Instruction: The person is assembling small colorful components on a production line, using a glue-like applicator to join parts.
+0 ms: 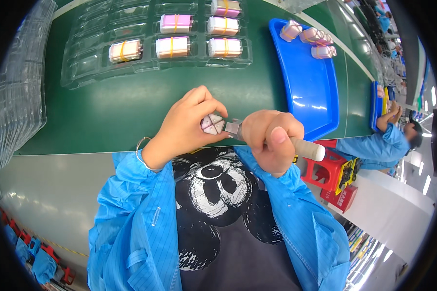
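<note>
My left hand (182, 121) is closed around a small bundle (212, 124). Its end face is turned up and divided into several pale triangular segments. My right hand (273, 138) grips a hand tool by its beige handle (308, 149), which has a white end. The tool's metal tip (234, 129) points left and meets or nearly touches the bundle's side; I cannot tell which. Both hands are above the near edge of the green table (179, 85). The rest of the bundle is hidden by my fingers.
Ahead, a clear plastic tray (102, 68) holds several white and pink blocks (173, 47) with yellow bands. To the right, a blue tray (315, 97) carries similar bundles (324, 52). Stacked clear trays (19, 92) stand at left. A person in blue (374, 145) sits far right, near a red stool (327, 169).
</note>
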A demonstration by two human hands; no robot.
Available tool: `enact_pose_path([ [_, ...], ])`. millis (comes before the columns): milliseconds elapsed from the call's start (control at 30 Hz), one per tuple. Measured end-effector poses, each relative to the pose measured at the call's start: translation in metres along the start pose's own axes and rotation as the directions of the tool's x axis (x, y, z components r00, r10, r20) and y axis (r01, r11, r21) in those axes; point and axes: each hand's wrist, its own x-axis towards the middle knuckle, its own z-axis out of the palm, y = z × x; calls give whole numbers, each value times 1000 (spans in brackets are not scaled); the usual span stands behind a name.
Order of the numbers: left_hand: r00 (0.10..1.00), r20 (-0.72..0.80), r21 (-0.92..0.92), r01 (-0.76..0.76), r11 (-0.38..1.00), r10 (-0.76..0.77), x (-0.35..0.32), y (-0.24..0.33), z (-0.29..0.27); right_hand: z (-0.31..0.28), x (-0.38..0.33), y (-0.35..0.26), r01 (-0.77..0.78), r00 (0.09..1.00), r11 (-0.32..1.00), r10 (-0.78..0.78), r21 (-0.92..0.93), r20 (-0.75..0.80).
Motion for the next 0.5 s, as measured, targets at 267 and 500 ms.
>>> enact_pose_path([
  [267,998,-22,47,-54,997,55,0,-1,1,2,0,4,-65,997,997,67,-51,30],
  [500,997,-23,61,-67,996,69,0,-2,1,3,1,5,-65,991,977,87,-203,103],
])
